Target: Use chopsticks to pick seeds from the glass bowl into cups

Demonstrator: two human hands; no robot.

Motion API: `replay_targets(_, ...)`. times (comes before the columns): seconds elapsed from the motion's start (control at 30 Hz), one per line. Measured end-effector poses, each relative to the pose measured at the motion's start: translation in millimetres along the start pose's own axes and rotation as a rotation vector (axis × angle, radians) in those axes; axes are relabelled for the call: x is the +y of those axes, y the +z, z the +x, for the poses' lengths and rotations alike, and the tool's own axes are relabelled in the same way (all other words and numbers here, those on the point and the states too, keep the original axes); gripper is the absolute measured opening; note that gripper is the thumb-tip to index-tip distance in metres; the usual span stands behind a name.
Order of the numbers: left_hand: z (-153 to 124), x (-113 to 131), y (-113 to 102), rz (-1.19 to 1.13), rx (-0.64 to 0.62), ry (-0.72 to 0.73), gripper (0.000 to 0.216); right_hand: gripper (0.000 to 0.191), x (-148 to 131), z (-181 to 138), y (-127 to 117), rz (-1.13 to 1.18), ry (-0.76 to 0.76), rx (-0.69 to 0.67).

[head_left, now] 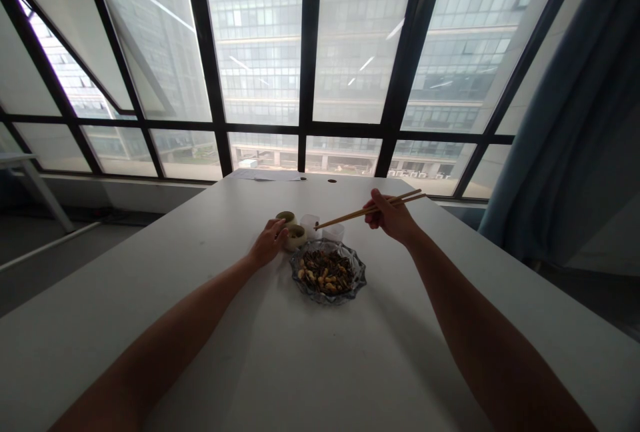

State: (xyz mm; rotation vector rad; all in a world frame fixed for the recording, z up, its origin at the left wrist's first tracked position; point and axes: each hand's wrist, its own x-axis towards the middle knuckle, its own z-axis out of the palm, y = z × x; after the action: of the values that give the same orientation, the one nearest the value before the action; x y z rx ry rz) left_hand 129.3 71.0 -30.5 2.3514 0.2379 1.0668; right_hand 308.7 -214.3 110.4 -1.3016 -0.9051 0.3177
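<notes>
My right hand [386,216] is closed around a pair of wooden chopsticks [350,216], which point left. Their tips are together over a small clear plastic cup [311,220], with a tiny dark piece, perhaps a seed, at the tips. My left hand [267,243] has its fingers curled against the side of a small pale round cup [296,239]. Right behind that one is a matching greenish cup [286,216]. Another clear plastic cup [334,232] stands to the right. Nearest me, a scalloped glass bowl [359,279] holds peanuts and dark striped seeds mixed together [326,271].
The white table [200,352] reaches to the windows. Papers [265,175] lie at its far edge, near two round dark holes. A blue curtain [560,119] hangs at the right, and part of another table [37,185] shows at the left.
</notes>
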Motion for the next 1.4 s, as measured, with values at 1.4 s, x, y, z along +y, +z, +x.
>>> replay_targets(1.4, -2.9, 4.9, -2.5, 0.097, -0.081, 0.063, 0.053, 0.07, 15.2, 3.5, -10.2, -0.259, -0.029, 0.169)
